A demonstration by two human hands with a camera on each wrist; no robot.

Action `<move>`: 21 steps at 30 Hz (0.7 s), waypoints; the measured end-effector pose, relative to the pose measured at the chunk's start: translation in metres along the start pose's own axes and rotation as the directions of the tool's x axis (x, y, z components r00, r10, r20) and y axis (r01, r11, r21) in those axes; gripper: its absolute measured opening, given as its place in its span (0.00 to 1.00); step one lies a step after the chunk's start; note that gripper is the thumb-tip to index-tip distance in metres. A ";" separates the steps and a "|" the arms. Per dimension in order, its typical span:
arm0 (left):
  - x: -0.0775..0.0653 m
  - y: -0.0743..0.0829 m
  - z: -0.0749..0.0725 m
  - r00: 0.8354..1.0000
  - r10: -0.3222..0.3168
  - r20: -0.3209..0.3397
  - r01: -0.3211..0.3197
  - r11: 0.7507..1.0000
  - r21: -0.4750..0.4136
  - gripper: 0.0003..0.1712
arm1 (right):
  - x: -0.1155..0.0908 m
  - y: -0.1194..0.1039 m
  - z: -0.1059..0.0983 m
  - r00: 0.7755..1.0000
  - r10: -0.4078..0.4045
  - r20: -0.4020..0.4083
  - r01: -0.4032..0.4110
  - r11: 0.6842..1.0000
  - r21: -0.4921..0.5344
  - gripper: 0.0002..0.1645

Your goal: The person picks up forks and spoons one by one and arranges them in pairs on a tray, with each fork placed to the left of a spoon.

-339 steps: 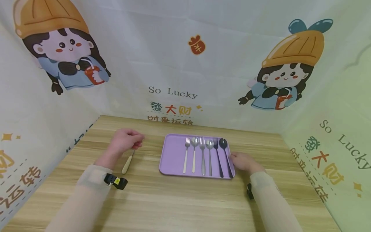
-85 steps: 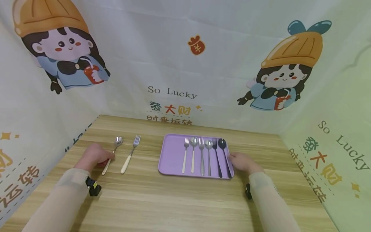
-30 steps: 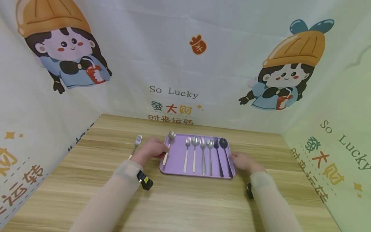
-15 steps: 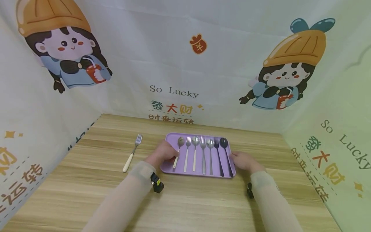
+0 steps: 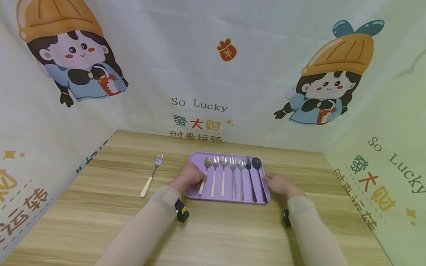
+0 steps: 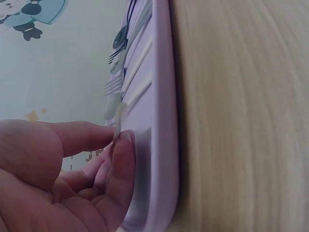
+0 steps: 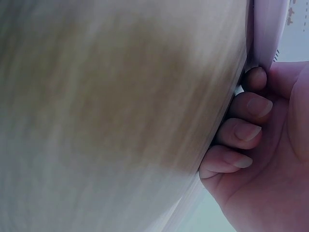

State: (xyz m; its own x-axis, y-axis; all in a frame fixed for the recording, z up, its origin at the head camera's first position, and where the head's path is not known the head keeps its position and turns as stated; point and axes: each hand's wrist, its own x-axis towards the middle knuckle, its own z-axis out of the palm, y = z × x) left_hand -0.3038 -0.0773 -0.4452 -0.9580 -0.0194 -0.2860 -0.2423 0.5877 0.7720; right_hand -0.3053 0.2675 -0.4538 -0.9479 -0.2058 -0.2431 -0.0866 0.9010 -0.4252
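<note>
My left hand (image 5: 189, 175) pinches the cream handle of a silver-headed spoon (image 5: 208, 162) between thumb and finger, over the left part of a purple tray (image 5: 199, 156). In the left wrist view the pinched handle (image 6: 119, 117) is tilted up inside the tray's wall (image 6: 165, 125); whether the spoon touches the tray is unclear. To its right lie a cream-handled fork (image 5: 213, 181) and spoon (image 5: 222, 181), a silver fork (image 5: 233, 177) and spoon (image 5: 241, 177), and a black fork (image 5: 251, 181) and spoon (image 5: 260, 177). My right hand (image 5: 282, 184) holds the tray's right edge, fingers curled.
A cream-handled fork (image 5: 147, 187) lies alone on the wooden table (image 5: 233, 232), left of the tray. Printed cloth walls (image 5: 199, 74) stand behind the table and along both sides.
The left hand picked up the cream-handled spoon from the table's left and carried it right, over the tray beside the other cutlery. Over the last half second it barely moved. The right hand stayed.
</note>
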 end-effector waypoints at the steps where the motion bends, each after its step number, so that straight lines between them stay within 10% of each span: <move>1: 0.001 -0.001 0.001 1.000 -0.002 0.000 0.002 1.000 0.003 0.15 | 0.000 0.000 0.000 1.000 0.001 0.000 -0.001 1.000 0.001 0.36; 21: 0.001 0.000 0.005 0.999 0.008 -0.040 -0.007 0.999 0.047 0.12 | -0.001 0.000 0.000 1.000 0.006 -0.003 -0.006 1.000 0.011 0.36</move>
State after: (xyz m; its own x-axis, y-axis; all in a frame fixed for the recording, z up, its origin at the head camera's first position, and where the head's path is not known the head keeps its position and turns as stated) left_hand -0.3034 -0.0735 -0.4485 -0.9654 -0.0470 -0.2563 -0.2286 0.6250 0.7464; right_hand -0.3047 0.2673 -0.4538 -0.9495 -0.1988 -0.2428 -0.0773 0.8980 -0.4332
